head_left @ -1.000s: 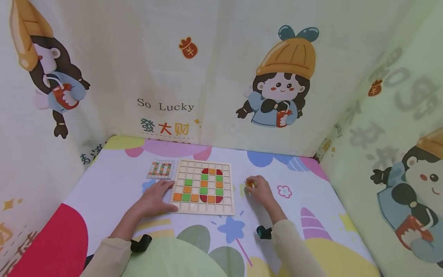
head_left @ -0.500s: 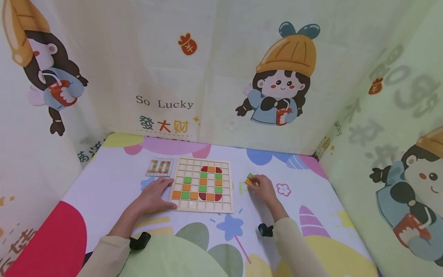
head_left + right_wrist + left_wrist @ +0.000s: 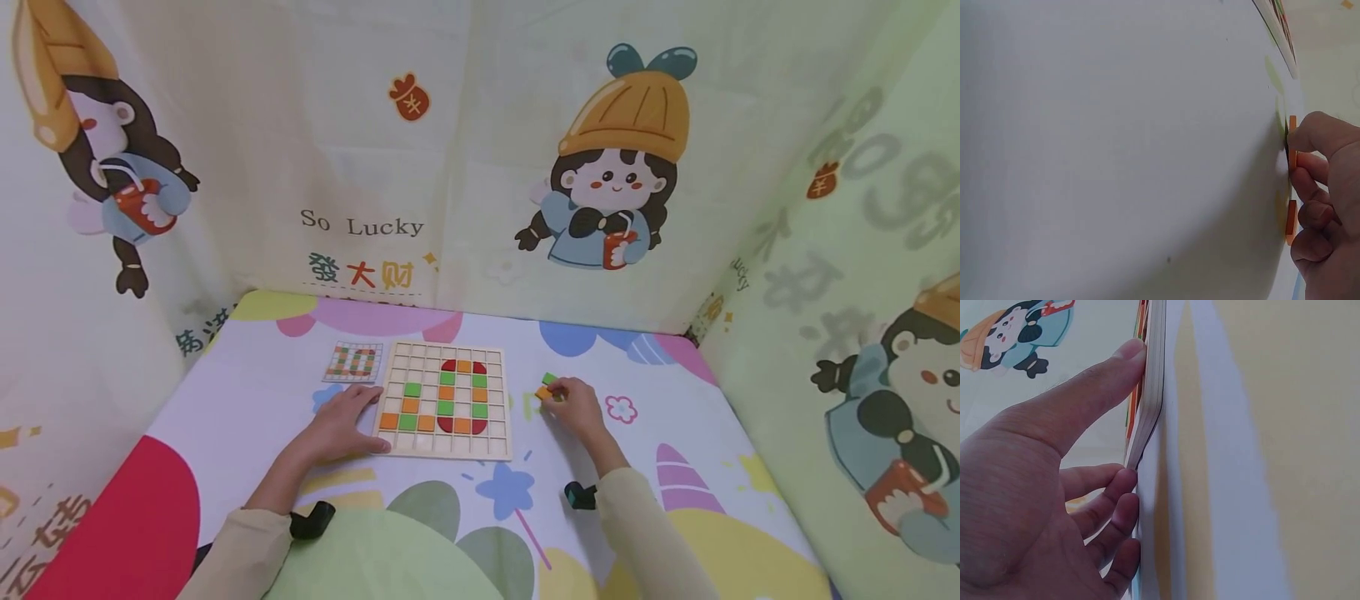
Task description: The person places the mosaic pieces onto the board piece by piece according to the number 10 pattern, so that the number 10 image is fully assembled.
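Note:
A square wooden grid board [image 3: 450,444] lies on the table, with orange, green and dark red tiles set in some cells. My left hand [image 3: 341,427] rests at its left side, thumb stretched to the near corner and fingers along the edge. In the left wrist view the thumb [image 3: 1100,381] presses on the board's side [image 3: 1155,381]. Right of the board, my right hand [image 3: 577,408] pinches an orange tile [image 3: 1292,144] between thumb and fingers. A green tile [image 3: 550,378] shows just beyond the fingertips. Another orange tile [image 3: 1291,222] is beside the curled lower fingers.
A small pattern card [image 3: 352,362] with a matching coloured grid lies left of the board. The table is covered with a printed cloth [image 3: 517,533]. Printed curtains [image 3: 465,167] stand around the back and sides.
My right hand has shifted slightly and uncovered the green tile and the orange tile at its fingertips. My left hand stays at the board's edge. The head view has moved a little.

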The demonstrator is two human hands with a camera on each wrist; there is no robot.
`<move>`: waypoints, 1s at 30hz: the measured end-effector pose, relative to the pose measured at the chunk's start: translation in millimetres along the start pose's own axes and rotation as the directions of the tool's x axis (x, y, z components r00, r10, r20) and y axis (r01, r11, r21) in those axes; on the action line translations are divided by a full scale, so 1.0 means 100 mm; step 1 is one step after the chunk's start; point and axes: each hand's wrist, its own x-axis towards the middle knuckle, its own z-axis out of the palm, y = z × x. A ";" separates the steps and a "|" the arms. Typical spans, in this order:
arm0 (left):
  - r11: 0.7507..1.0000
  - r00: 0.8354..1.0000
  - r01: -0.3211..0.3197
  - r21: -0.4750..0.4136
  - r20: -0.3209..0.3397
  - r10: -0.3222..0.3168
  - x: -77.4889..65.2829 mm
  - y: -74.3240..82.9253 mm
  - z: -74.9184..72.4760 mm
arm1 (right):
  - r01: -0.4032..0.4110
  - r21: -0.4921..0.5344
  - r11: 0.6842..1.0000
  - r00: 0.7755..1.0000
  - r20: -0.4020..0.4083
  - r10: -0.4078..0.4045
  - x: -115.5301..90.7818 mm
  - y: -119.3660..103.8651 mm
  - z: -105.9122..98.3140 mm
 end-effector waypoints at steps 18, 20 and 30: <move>1.000 1.000 0.004 0.007 0.014 -0.004 0.00 0.06 0.00 | 0.091 0.084 0.992 0.996 -0.019 -0.090 -0.03 -0.11 0.06; 1.000 1.000 0.000 0.009 0.017 0.000 0.00 0.06 -0.01 | 0.104 0.080 0.991 0.994 -0.020 -0.103 -0.02 -0.15 0.09; 1.000 1.000 -0.001 0.008 0.013 0.001 0.00 0.03 -0.02 | 0.127 0.091 0.988 0.991 0.018 -0.129 -0.04 -0.42 0.23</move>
